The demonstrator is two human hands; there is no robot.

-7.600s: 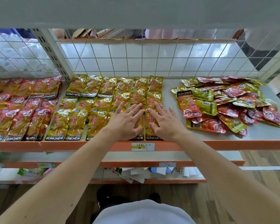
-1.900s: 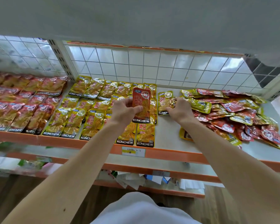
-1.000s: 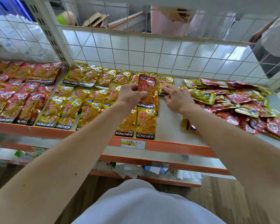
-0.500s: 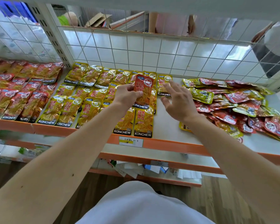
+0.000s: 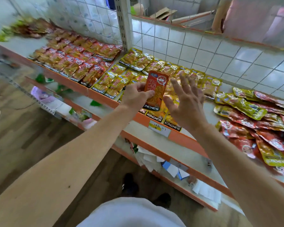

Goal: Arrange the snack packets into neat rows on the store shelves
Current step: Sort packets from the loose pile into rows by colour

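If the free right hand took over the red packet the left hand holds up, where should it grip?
Probably the free right edge, coming from the right. The red packet stands upright, flat face to the camera; the left hand pinches its left edge, thumb on the front. The right hand is open beside that edge, so a thumb-and-fingers pinch across the thin film suits.

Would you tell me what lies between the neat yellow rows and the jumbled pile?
Only a bare strip of shelf, partly hidden by the right hand; head view.
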